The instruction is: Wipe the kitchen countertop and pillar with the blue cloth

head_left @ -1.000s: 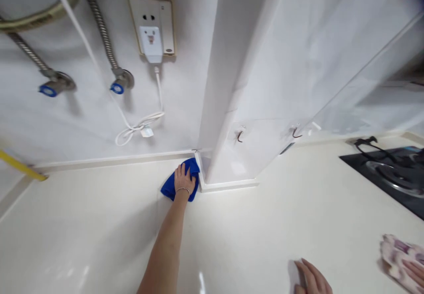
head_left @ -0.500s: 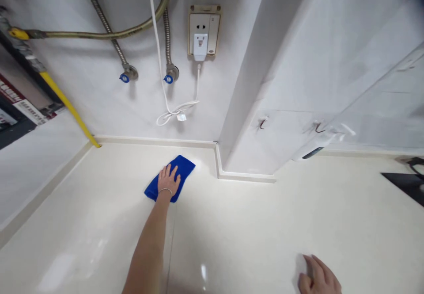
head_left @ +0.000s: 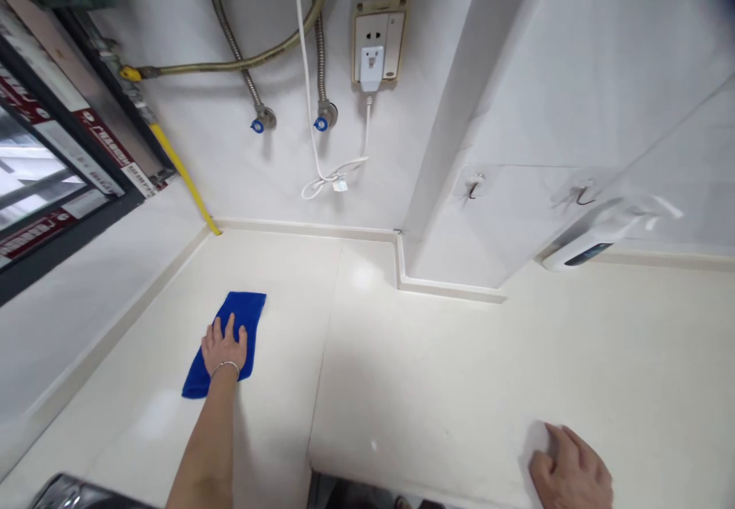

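Observation:
My left hand (head_left: pixel 223 347) lies flat, fingers spread, pressing a folded blue cloth (head_left: pixel 244 311) onto the cream countertop (head_left: pixel 413 363) at the left. A thin bracelet circles that wrist. My right hand (head_left: pixel 568 469) rests palm down near the counter's front edge at the lower right, fingers loosely extended, holding nothing that I can see.
A white wall column (head_left: pixel 459 149) juts onto the counter at the back. Behind it hang a socket with a plug (head_left: pixel 376 42), a coiled white cable (head_left: pixel 333 180), two metal hoses with blue valves (head_left: pixel 261 122) and a yellow pipe (head_left: pixel 184 180). A window frame (head_left: pixel 63 157) stands at the left.
My left hand has slid the blue cloth from the corner by the column leftward and toward me across the counter. The view has turned left; the stove and patterned cloth have gone from sight.

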`<action>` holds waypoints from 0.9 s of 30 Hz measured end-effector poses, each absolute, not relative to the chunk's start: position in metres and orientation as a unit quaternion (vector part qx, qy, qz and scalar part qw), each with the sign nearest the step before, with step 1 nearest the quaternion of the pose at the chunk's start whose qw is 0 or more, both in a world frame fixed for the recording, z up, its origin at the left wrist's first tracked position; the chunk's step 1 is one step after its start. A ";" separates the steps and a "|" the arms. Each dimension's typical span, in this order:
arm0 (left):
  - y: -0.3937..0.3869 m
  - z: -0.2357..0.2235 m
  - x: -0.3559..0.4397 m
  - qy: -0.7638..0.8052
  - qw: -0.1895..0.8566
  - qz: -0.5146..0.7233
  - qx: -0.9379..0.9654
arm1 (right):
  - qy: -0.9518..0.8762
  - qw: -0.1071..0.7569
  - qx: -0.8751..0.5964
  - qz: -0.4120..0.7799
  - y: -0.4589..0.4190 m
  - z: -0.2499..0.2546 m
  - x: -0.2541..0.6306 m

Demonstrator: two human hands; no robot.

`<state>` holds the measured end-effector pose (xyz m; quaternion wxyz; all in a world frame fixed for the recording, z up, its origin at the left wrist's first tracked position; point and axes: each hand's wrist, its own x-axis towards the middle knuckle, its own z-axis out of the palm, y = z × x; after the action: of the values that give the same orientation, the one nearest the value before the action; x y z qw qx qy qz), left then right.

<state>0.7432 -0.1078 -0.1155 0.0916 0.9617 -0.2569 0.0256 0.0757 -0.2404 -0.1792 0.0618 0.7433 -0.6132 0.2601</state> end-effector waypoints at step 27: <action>0.030 -0.123 0.454 -0.365 0.064 0.058 0.927 | -0.600 0.016 0.735 0.317 -0.227 -0.175 0.076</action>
<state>0.4537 0.0304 -0.1230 0.0642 0.9271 -0.3648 0.0579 0.0759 -0.2272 -0.1748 0.0156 0.7346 -0.5998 0.3169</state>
